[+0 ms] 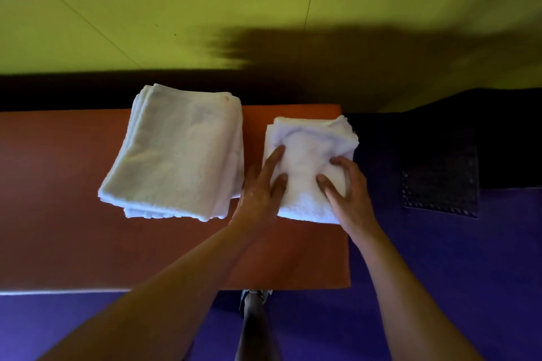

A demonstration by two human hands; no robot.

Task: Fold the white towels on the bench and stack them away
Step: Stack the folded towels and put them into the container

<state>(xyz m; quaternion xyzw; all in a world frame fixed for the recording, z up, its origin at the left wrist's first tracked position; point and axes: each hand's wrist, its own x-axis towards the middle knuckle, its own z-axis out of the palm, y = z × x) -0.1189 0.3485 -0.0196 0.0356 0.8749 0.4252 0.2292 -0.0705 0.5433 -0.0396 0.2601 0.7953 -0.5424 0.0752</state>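
Risk: the small towel [311,167] sits at the bench's [58,214] right end, its far corner looks to overhang, so a hard sideways push could slide it off. Layers may spring open if the hands lift too soon.

Left hand [261,187] lies flat on it, fingers straight and apart. Right hand [349,184] presses its right side, fingers slightly bent, pinching nothing I can see.

Count: 2 hands, 1 bench, 1 small towel, 1 stack [179,152] just left; approx 3 layers, can't tell exactly.
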